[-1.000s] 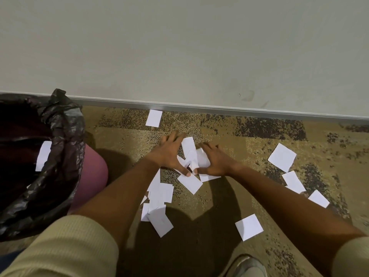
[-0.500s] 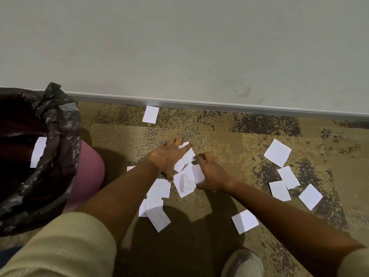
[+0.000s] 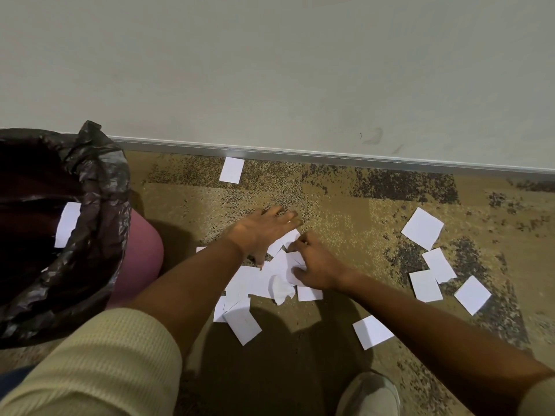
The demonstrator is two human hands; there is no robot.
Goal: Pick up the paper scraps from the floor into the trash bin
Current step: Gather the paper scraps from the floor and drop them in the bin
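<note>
Several white paper scraps lie on the patterned carpet. A heap of them (image 3: 258,280) sits in the middle, between my hands. My left hand (image 3: 264,232) lies on the heap's far side with fingers spread flat, pressing scraps toward me. My right hand (image 3: 315,265) has its fingers curled round crumpled scraps at the heap's right side. One scrap (image 3: 232,170) lies by the wall, a cluster (image 3: 432,265) lies at the right, and a single one (image 3: 372,331) sits near my right forearm. The pink trash bin (image 3: 141,253) with a black liner (image 3: 99,187) stands at the left, a scrap (image 3: 67,225) inside it.
A pale wall with a metal baseboard (image 3: 330,157) runs across the back. My shoe (image 3: 369,394) shows at the bottom edge. The bin stands close to my left arm.
Both hands have drawn the middle scraps toward me into a tighter heap. My right hand's fingers have curled round some scraps, which are now crumpled.
</note>
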